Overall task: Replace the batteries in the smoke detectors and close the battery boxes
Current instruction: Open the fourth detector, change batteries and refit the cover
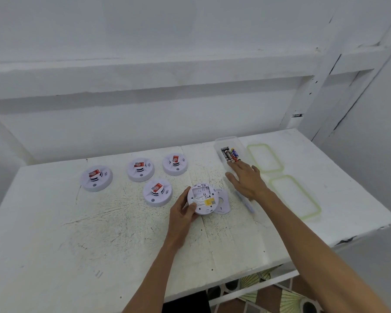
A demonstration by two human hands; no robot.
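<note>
left hand (182,213) grips upturned round white smoke detector (203,198) | right hand (246,181), right of detector, fingers straight on boxed cylindrical batteries (229,154)

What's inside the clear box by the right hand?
A cluster of batteries, black, red and blue, lies in the clear box. The right hand covers the near part, so anything there is hidden.
</note>
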